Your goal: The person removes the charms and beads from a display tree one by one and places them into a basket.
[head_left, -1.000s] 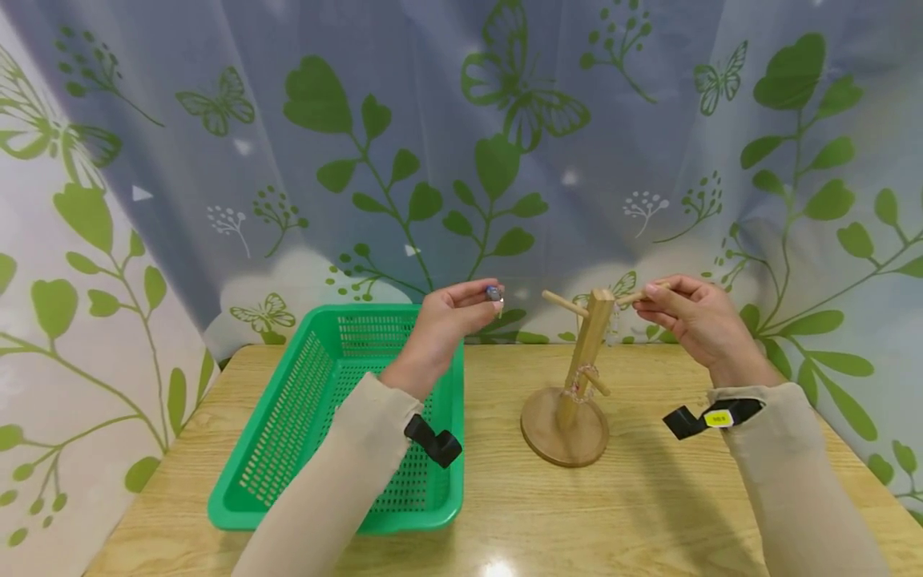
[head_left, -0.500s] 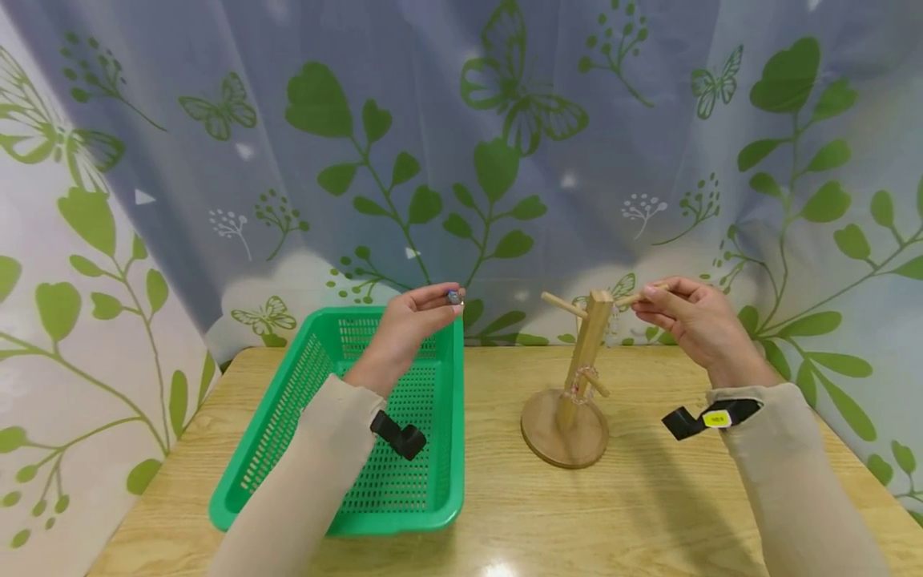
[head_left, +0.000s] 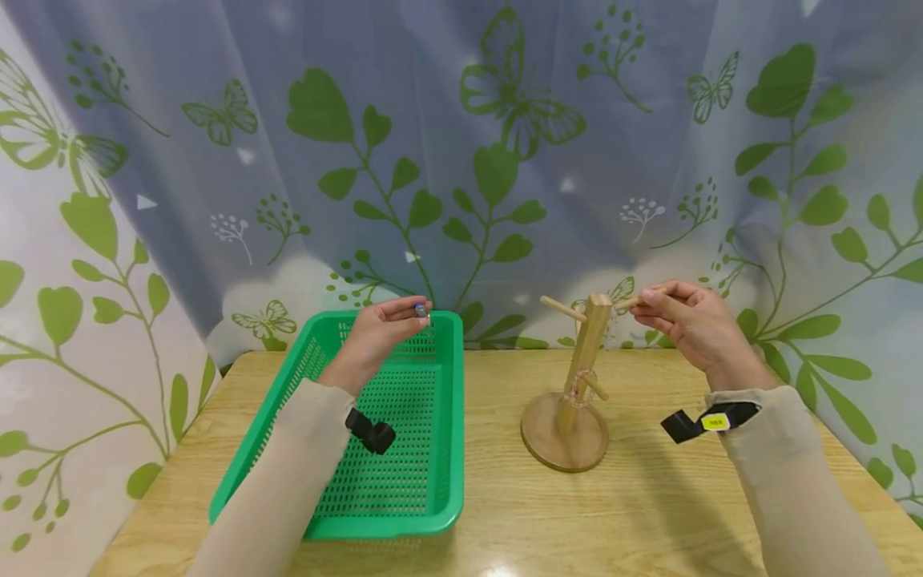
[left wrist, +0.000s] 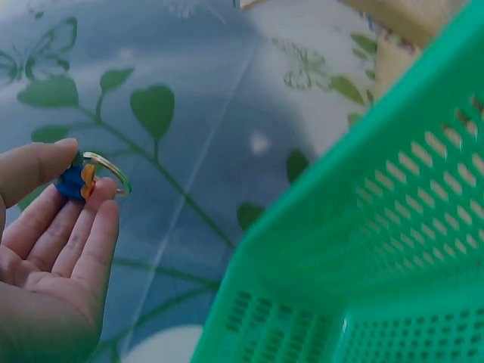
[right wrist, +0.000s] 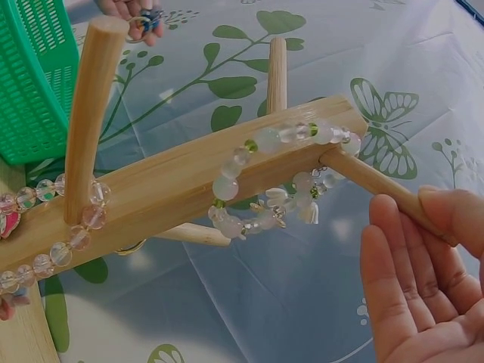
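Note:
My left hand [head_left: 371, 336] is over the far part of the green basket [head_left: 454, 417]. Its thumb and fingers pinch a small blue-and-orange trinket with a gold ring [left wrist: 74, 181], the ring sticking out past the fingertips. With thumb and fingers, my right hand [head_left: 685, 320] pinches the end of a peg [right wrist: 382, 181] on the wooden stand [head_left: 582, 353]. A beaded bracelet in white and green [right wrist: 225, 187], with pale charms, hangs from that peg near the post. Another bracelet of clear pinkish beads [right wrist: 79, 237] circles a lower peg [right wrist: 91, 113].
The stand's round base [head_left: 544, 433] rests on the wooden table [head_left: 497, 505], right of the basket. A further peg [head_left: 562, 308] points left near the post's top. Behind the table hangs a curtain [head_left: 433, 120] printed with leaves and butterflies.
My left hand has moved left, away from the stand and over the basket, carrying the trinket. The right hand keeps its pinch on the peg.

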The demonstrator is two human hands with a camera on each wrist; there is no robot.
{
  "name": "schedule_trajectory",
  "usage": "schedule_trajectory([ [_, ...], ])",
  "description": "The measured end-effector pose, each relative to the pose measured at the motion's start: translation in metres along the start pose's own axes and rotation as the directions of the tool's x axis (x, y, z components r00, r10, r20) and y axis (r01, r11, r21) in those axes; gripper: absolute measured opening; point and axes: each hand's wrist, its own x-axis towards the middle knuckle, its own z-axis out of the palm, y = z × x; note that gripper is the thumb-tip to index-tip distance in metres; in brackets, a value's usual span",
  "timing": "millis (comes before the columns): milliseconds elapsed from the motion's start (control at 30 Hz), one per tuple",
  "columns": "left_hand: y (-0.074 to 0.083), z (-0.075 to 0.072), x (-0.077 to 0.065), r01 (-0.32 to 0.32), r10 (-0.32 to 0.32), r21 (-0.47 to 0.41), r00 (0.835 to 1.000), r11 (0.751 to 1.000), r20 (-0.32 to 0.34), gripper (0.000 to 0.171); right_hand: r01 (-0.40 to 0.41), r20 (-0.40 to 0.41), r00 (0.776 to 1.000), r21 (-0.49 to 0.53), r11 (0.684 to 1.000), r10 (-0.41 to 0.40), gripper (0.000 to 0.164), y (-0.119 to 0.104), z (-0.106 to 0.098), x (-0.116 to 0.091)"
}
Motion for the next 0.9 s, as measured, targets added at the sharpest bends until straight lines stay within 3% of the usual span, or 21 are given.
schedule_trajectory([
  [433, -0.023, -0.035, 0.012, 0.021, -0.019, 0.120, 1.000, 0.993, -0.023, 0.049, 0.010, 0.006, 1.000, -0.002, 1.000, -0.010, 0.015, 0.000, 0.000, 0.001],
  [900, -0.032, -0.044, 0.014, 0.056, -0.062, 0.185, 0.998, 0.981, 0.027, 0.044, 0.010, 0.019, 1.000, 0.017, 1.000, -0.010, 0.018, 0.002, -0.003, 0.002],
])
